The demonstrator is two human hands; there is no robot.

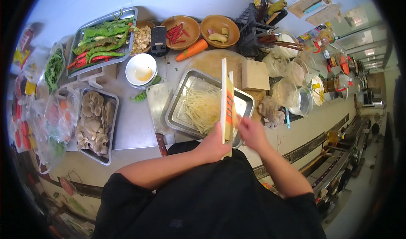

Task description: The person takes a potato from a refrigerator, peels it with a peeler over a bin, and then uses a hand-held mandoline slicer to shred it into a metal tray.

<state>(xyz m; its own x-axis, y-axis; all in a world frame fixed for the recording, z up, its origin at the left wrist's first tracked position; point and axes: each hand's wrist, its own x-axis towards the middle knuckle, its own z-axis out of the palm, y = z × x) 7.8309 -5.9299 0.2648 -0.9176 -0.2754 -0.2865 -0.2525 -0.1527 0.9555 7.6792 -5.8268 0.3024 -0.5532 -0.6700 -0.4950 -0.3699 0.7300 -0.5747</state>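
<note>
My left hand grips the lower end of a grater board, which stands on edge over a rectangular metal tray. Against the board's right face, my right hand is blurred and holds a pale yellowish piece of food, mostly hidden by the fingers. Thin pale shreds lie heaped in the tray, left of the board. A cleaver with a wooden handle lies flat just left of the tray. Behind the tray are a round wooden chopping board and a carrot.
White bowls stand left of the carrot. Farther left are a tray of peppers and a tray of mushrooms. Bowls of chillies and ginger stand at the back. A knife rack, a cardboard box and tubs stand right.
</note>
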